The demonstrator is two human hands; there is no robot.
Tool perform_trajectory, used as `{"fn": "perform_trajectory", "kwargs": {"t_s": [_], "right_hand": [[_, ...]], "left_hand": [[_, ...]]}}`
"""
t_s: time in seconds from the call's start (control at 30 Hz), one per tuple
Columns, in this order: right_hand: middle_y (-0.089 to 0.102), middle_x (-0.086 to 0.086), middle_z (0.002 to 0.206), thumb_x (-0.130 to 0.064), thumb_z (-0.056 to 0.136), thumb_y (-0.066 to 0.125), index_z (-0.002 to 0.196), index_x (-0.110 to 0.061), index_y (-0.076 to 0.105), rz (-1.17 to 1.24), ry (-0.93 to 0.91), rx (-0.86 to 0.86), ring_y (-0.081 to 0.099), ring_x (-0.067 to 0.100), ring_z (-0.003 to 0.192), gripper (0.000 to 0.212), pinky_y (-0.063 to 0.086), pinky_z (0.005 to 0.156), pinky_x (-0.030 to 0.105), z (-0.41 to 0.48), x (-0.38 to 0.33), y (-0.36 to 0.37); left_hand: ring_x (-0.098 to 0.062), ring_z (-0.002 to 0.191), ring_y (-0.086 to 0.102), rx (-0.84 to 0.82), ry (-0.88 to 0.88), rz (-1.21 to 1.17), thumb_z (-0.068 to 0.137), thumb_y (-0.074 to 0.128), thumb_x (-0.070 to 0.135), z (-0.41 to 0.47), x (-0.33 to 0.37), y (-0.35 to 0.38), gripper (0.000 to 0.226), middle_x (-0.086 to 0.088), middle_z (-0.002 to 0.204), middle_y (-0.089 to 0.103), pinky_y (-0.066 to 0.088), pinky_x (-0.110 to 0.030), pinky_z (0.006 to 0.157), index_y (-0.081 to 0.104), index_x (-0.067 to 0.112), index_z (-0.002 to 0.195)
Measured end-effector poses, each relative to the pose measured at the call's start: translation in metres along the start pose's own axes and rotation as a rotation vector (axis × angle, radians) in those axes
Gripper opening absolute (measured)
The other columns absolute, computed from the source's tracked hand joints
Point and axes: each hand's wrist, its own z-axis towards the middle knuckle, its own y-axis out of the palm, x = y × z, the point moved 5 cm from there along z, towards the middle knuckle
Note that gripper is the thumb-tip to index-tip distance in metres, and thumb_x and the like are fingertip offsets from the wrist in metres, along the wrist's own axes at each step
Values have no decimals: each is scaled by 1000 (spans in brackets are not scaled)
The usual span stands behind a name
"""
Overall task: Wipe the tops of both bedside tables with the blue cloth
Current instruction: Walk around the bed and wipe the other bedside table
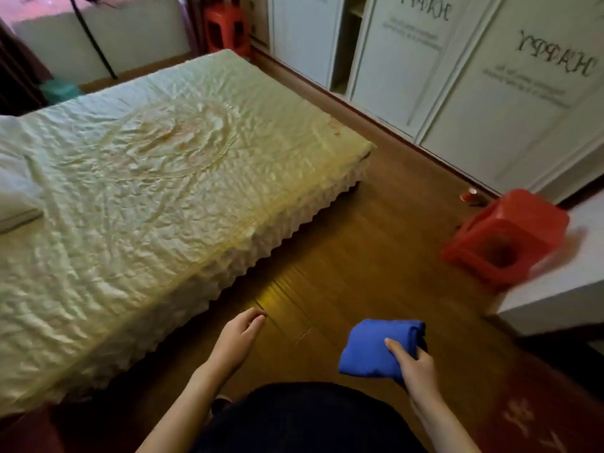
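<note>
My right hand [413,367] grips a folded blue cloth [372,348], held in the air above the wooden floor at the lower middle right. My left hand [237,335] hangs beside it near the bed's edge, empty, with its fingers loosely curled. A white piece of furniture [562,289], possibly a bedside table, shows its corner at the right edge, to the right of the cloth. I cannot see a second bedside table.
A bed [147,178] with a pale quilted cover fills the left. A red plastic stool [503,237] stands by the white furniture, another red stool [225,27] at the far wall. White wardrobe doors [490,93] line the right. Wooden floor [327,263] runs between the bed and the wardrobe.
</note>
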Motion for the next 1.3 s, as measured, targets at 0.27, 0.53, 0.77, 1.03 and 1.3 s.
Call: {"fn": "perform_trajectory", "kwargs": {"t_s": [0.27,0.53,0.77,1.03,1.3], "right_hand": [[61,13,124,-15,85,71,130,-1,56,184,89,274,59,30,107,49,46,86,39,35,17,-124],[63,10,111,-9,87,68,121,-5,59,230,48,185,62,17,85,35,51,67,25,121,-53,-99],[69,7,105,-11,85,71,107,-9,65,181,1,109,66,16,89,23,51,65,27,256,-156,-66],[67,20,115,-8,85,71,111,-1,64,126,15,314,61,18,82,28,43,79,33,373,-266,-106],[61,20,124,-10,85,70,123,8,56,117,55,496,58,34,112,44,42,87,35,502,-346,-151]], "left_hand": [[-4,100,61,-208,14,154,98,48,32,34,61,99,14,10,107,66,46,-21,82,61,35,105],[-10,100,63,-169,-65,221,98,48,32,119,87,100,21,7,107,68,48,-29,87,65,26,110],[-15,101,64,-189,-116,211,99,47,33,257,143,116,21,4,108,69,49,-33,91,64,26,109],[-1,94,59,-330,60,321,99,47,32,424,305,139,18,9,107,66,40,-12,72,62,29,108],[-9,105,57,-356,79,285,101,44,30,569,415,174,28,9,113,60,40,-13,78,62,21,121]]}}
